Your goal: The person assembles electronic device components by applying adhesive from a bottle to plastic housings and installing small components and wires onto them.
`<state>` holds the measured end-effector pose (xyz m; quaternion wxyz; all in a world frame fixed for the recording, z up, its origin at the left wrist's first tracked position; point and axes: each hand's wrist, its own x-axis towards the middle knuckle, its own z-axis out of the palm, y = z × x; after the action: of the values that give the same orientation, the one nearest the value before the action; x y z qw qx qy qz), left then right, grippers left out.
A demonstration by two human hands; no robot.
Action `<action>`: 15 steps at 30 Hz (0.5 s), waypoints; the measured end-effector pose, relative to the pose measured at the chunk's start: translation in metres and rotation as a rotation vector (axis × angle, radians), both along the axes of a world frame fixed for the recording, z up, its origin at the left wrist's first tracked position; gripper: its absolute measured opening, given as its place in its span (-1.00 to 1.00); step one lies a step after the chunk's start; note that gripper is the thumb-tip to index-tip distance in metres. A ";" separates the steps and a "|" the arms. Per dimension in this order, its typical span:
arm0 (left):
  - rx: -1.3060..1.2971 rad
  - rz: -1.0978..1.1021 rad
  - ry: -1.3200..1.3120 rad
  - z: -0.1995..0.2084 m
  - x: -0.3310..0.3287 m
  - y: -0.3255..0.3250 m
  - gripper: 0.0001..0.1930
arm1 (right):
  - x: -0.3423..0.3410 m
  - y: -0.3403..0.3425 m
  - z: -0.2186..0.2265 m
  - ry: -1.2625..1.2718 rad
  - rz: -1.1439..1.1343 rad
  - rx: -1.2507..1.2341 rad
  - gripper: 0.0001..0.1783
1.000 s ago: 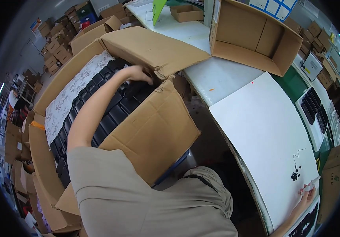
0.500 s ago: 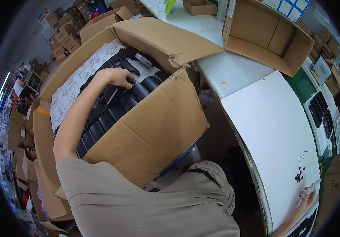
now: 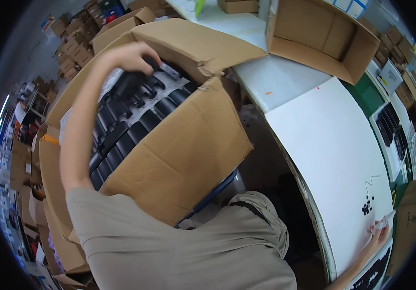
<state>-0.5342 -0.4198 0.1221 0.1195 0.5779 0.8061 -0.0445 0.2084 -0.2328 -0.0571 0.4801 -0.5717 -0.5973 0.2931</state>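
Observation:
My left hand [image 3: 133, 57] is raised over the open cardboard box [image 3: 183, 150]. Its fingers are closed on a black plastic part [image 3: 129, 86], blurred by motion, whose exact kind I cannot make out. Beneath it, rows of similar black plastic parts [image 3: 138, 130] fill the box, with patterned light wrapping among them. At the far right, my right hand [image 3: 377, 237] rests at the edge of the white-covered table [image 3: 324, 159]. Its fingers are closed round a small whitish, crumpled-looking thing with reddish spots [image 3: 381, 224]. Just beyond lie several tiny black pieces [image 3: 367, 208].
An empty cardboard box [image 3: 321, 38] lies on its side at the table's far end. A white tray with black parts [image 3: 389, 128] is on the right. A thin wire-like strand [image 3: 370, 183] lies by the small pieces. Stacked cartons [image 3: 75, 46] stand at the back left.
My left hand has moved up and to the far left, lifting a black plastic part off the others in the box. My right hand stays nearly in place.

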 end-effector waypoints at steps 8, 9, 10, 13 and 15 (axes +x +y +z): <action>0.129 -0.509 -0.316 0.092 0.179 0.101 -0.43 | -0.012 0.015 -0.004 0.138 -0.024 0.132 -0.58; 0.046 -0.638 -0.366 0.082 0.216 0.133 -0.43 | -0.004 0.011 -0.001 0.156 -0.051 0.115 -0.59; 0.073 -0.808 -0.273 0.047 0.234 0.181 -0.47 | -0.002 0.002 0.003 0.173 -0.102 0.108 -0.60; -0.055 -0.895 -0.149 -0.002 0.331 0.253 -0.55 | -0.010 -0.006 0.012 0.165 -0.125 0.102 -0.61; -0.183 -0.776 -0.169 -0.023 0.368 0.280 -0.53 | -0.024 -0.006 0.018 0.171 -0.099 0.076 -0.62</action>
<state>-0.1659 -0.1398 0.0994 0.2107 0.8277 0.5083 -0.1103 0.1844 -0.2385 -0.0393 0.5645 -0.5548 -0.5358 0.2938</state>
